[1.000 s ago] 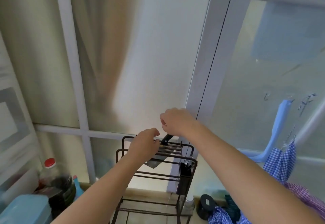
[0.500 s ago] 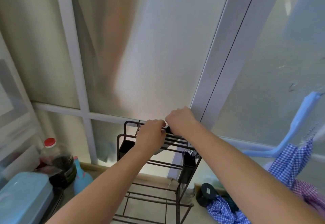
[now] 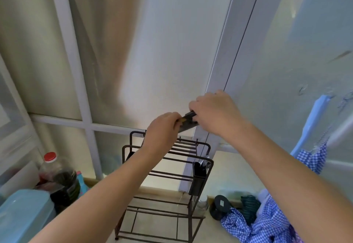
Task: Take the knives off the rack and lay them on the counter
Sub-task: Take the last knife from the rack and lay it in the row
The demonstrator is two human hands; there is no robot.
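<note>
A knife (image 3: 188,122) is held in the air above the top of the rack (image 3: 168,158), between both hands. The right hand (image 3: 214,113) is closed around the dark handle end, of which only a short stub is seen at the knuckles. The left hand (image 3: 162,130) is closed on the other end, its fingertips pinched at the blade. Only a short grey strip of blade is seen between the two hands, tilted so that the handle end is the higher one. The knife is clear of the rack's bars and is not touching them.

The rack is a dark wire frame with several tiers of thin bars, stood on the floor against a frosted glass partition (image 3: 172,42) with white frames. A narrow black holder (image 3: 199,174) is hung on the rack's right side, with a few utensil tops shown at its mouth; what they are cannot be told. Whether other knives are left on the rack cannot be told, since the left forearm is laid across much of it.

To the left of the rack, a dark bottle (image 3: 61,178) with a red cap is stood on the floor, with a pale blue tub (image 3: 23,216) in front of it. To the right, a checked blue cloth (image 3: 263,223) is heaped on the floor, near a small black round object (image 3: 219,204). A pale blue hanger (image 3: 313,124) is seen against the glass at the far right, with more checked cloth hung from it.
</note>
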